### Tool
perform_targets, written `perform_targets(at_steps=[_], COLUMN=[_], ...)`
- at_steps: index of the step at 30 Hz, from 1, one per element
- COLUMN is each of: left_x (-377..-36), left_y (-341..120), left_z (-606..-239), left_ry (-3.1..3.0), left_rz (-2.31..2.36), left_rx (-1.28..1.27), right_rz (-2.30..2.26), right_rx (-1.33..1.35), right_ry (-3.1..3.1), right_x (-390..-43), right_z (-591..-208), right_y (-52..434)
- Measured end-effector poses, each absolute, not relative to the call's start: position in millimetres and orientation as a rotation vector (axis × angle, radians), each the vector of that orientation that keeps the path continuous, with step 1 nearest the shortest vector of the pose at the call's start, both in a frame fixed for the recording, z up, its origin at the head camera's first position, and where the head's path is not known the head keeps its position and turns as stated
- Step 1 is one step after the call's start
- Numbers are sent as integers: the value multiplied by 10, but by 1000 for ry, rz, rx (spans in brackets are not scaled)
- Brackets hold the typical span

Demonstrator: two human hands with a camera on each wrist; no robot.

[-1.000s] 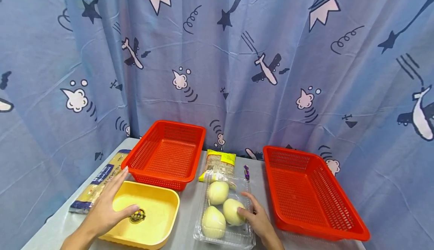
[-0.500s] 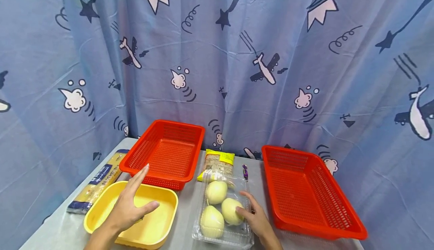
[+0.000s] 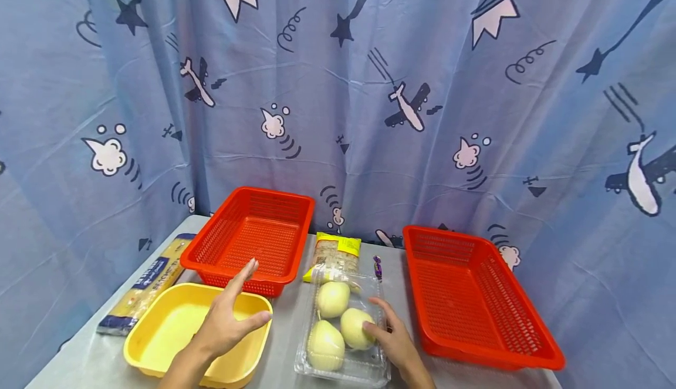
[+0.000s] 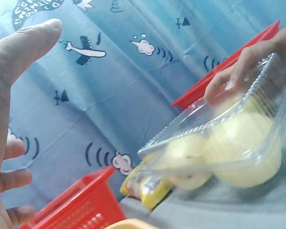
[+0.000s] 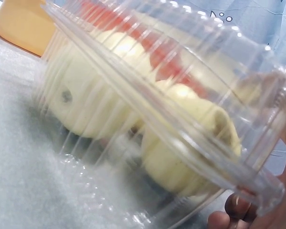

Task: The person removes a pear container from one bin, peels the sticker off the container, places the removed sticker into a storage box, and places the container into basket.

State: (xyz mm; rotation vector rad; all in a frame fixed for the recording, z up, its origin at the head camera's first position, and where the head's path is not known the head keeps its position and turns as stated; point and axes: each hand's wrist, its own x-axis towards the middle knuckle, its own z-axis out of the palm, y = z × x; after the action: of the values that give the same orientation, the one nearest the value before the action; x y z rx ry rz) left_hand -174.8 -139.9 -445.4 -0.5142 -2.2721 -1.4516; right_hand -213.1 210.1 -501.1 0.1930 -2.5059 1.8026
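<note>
A clear plastic clamshell box [image 3: 352,371] holding three pale yellow pears [image 3: 325,345] lies at the centre front of the table. My right hand [image 3: 397,345] grips the box's right side; in the right wrist view its fingertips [image 5: 236,210] curl below the rim [image 5: 262,191]. Over the yellow basin [image 3: 153,324] hovers my left hand [image 3: 224,324], fingers extended and thumb spread toward the box, with nothing held. The left wrist view shows a gap between this hand and the box [image 4: 190,121]. Part of the basin's inside is hidden behind the left hand and forearm.
A red basket [image 3: 259,242] stands behind the basin, another red basket [image 3: 475,295] right of the box. Behind the box lie a yellow-ended food packet [image 3: 338,251] and a purple-wrapped candy [image 3: 377,267]. A long pasta packet [image 3: 148,283] lies at left. A patterned curtain [image 3: 317,84] hangs behind.
My left hand has moved right across the yellow basin, toward the plastic box. The right hand stays on the box's side. The head view has shifted slightly.
</note>
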Motion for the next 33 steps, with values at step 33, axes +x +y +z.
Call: perform_targets(at_steps=[33], left_x=[-1994], left_y=[-441], left_z=[-4775], left_ry=[-2413], left_rz=[-1524], left_rx=[-478], right_rz=[1821], right_rx=[259], right_ry=[-2468], right_x=[-2104], right_z=[-5023], right_y=[2132])
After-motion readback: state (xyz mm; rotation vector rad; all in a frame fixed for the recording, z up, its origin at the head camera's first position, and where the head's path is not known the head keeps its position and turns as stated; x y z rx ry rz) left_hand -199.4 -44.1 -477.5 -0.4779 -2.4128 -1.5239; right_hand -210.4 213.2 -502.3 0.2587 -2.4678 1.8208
